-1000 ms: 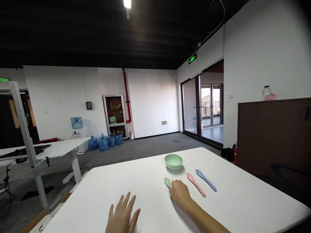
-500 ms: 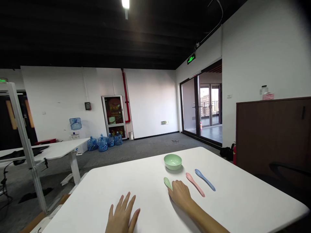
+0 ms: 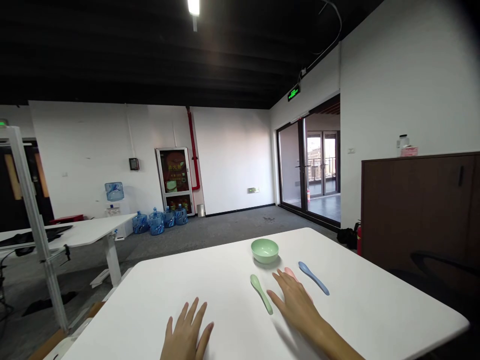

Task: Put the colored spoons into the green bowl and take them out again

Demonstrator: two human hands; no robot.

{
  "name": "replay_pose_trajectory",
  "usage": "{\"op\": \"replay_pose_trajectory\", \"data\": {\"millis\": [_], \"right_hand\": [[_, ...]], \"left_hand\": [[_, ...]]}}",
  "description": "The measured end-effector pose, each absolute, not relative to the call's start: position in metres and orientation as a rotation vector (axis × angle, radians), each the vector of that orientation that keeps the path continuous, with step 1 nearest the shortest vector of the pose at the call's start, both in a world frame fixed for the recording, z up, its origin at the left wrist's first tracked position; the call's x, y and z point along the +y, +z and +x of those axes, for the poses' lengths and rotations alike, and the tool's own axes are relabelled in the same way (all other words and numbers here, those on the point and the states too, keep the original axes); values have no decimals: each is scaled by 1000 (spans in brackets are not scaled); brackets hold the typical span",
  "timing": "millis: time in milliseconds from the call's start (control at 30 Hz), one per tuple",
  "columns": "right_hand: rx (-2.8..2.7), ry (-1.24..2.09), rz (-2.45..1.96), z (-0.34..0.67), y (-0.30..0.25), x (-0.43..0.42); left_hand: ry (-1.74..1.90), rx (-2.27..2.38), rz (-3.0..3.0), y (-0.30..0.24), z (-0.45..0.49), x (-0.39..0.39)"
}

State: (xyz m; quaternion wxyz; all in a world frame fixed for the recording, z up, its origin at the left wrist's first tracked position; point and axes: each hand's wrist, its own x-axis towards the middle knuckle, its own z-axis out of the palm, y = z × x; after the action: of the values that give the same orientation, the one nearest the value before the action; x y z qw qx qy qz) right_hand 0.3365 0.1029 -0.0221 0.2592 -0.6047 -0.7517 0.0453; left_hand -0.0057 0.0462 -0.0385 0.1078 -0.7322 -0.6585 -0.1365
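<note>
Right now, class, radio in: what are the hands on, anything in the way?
Left hand flat on white table, empty. Right hand empty, over pink spoon, between green spoon and blue spoon. Green bowl beyond.

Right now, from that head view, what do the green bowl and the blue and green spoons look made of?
The green bowl looks like moulded plastic or melamine: even pastel colour, soft satin sheen. The blue spoon and green spoon look like matching plastic, with uniform colour and no metallic glint. Glazed ceramic can't be ruled out for the bowl from here.
</note>
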Motion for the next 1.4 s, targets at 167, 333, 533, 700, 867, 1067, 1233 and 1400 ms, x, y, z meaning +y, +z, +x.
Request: {"op": "replay_pose_trajectory", "data": {"millis": [167, 333, 533, 700, 867, 1067, 1233, 1400], "right_hand": [[-2038, 149, -1672, 347, -29, 92], [-2032, 154, -1674, 350, -31, 90], [-2029, 122, -1632, 348, -37, 93], [-1993, 11, -1657, 355, -39, 107], [-1973, -135, -1861, 376, -33, 137], [-1937, -176, -2123, 390, -39, 159], [-1905, 0, -2169, 393, -41, 161], [-1891, 102, -2185, 397, -43, 163]], "left_hand": [[-346, -1974, -2159, -34, -1, 46], [-314, -1980, -2146, -30, 2, 46], [-310, -1969, -2153, -27, 2, 44], [-297, -1984, -2158, -26, 4, 44], [-353, -1970, -2160, -28, 2, 43], [-429, -1948, -2176, -36, -4, 47], [-447, -1953, -2182, -39, -3, 48], [-431, -1960, -2188, -38, -2, 46]]}}
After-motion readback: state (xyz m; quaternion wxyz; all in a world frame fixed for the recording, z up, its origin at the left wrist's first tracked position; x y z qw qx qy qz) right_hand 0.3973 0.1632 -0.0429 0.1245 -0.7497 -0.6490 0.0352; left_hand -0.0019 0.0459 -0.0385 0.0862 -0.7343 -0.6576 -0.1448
